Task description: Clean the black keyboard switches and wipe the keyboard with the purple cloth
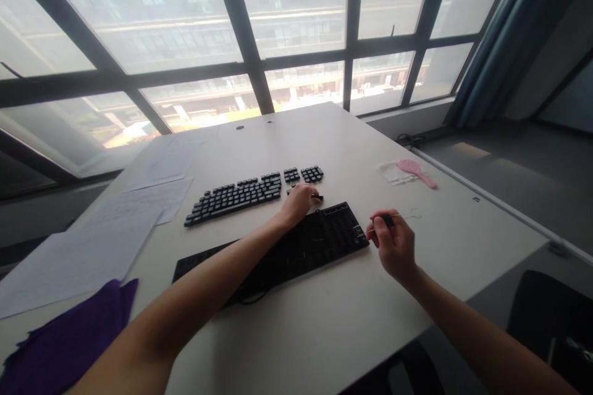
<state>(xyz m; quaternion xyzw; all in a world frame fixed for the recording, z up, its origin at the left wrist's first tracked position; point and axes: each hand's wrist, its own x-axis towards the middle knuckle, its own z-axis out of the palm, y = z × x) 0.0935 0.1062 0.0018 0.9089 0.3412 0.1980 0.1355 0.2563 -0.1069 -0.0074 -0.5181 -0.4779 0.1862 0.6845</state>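
A black keyboard base lies across the desk in front of me, its keys mostly off. Behind it, loose black keycaps are set out in rows in the shape of a keyboard. My left hand reaches over the base to the right-hand groups of keycaps, fingers pinched on a black keycap close to the desk. Right of the base, my right hand is closed round a wire keycap puller with a black handle; thin wires stick out on both sides.
A pink hairbrush rests on a white tissue at the right. Sheets of paper cover the left side, with purple cloth or bags nearer me. Windows stand beyond the white desk; a dark chair is at lower right.
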